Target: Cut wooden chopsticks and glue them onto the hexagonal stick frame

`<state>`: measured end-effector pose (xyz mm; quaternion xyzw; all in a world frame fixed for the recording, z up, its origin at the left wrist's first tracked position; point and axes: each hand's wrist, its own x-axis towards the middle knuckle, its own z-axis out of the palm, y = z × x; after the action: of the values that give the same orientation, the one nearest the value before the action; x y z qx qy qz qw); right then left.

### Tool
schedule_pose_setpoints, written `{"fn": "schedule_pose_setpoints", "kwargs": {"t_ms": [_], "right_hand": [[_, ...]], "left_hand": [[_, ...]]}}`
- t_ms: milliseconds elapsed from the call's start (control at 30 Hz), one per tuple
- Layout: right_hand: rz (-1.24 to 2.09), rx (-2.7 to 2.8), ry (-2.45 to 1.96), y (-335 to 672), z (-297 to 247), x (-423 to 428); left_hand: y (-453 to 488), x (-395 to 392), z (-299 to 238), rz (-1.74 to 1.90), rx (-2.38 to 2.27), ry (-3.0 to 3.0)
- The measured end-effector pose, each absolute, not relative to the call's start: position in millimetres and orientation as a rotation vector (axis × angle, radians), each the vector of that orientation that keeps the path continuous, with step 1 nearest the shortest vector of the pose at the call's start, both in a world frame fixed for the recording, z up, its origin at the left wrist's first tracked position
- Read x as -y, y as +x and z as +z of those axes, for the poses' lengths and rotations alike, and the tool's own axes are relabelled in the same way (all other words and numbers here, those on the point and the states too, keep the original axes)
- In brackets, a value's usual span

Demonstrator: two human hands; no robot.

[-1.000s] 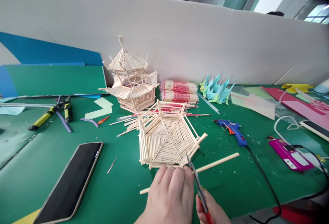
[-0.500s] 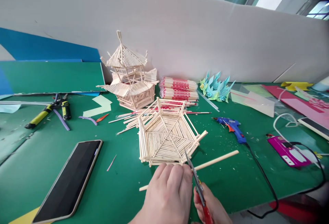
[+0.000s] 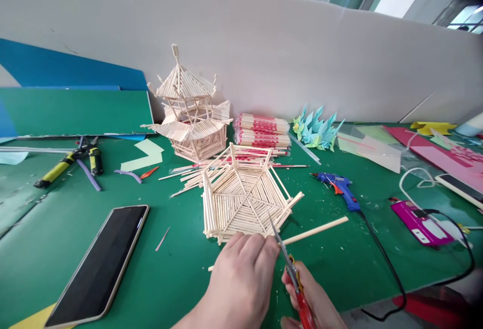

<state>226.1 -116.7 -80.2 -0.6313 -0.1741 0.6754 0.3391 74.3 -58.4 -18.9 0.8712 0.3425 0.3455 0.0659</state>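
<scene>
My left hand (image 3: 241,273) is closed over a thin wooden stick (image 3: 317,230), whose long end sticks out to the right and a short end to the left. In my right hand (image 3: 313,289) are red-handled scissors (image 3: 290,266), their blades pointing up and away, across the stick just beside my left fingers. Whether the blades have cut into it I cannot tell. Directly beyond my hands sits a six-sided wooden-stick frame (image 3: 247,200) with a floor of packed sticks and low raised sides. My left knuckles overlap its near edge in the view.
A stick pagoda (image 3: 194,133) stands behind, beside packs of sticks (image 3: 262,130) and blue-green folded paper (image 3: 317,128). To the right are a blue glue gun (image 3: 339,188) and a magenta power strip (image 3: 420,223). On the left lie a phone (image 3: 100,263) and yellow-black pliers (image 3: 71,160).
My left hand and the stick have shifted slightly up toward the frame. The scissors' handles have spread a little, and my right hand has moved slightly right.
</scene>
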Motion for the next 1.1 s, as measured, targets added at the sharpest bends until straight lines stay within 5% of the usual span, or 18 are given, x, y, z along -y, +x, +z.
{"fn": "schedule_pose_setpoints", "kwargs": {"t_ms": [767,1100], "right_hand": [[1.831,0.232,-1.666,219.2,-76.5,118.6],[1.842,0.522,-1.649,224.5,-82.8,120.2]], "left_hand": [[68.9,51.3,12.0,0.58,-0.925,1.97],[75.1,58.4,-15.6,1.024,-0.958,2.478]]}}
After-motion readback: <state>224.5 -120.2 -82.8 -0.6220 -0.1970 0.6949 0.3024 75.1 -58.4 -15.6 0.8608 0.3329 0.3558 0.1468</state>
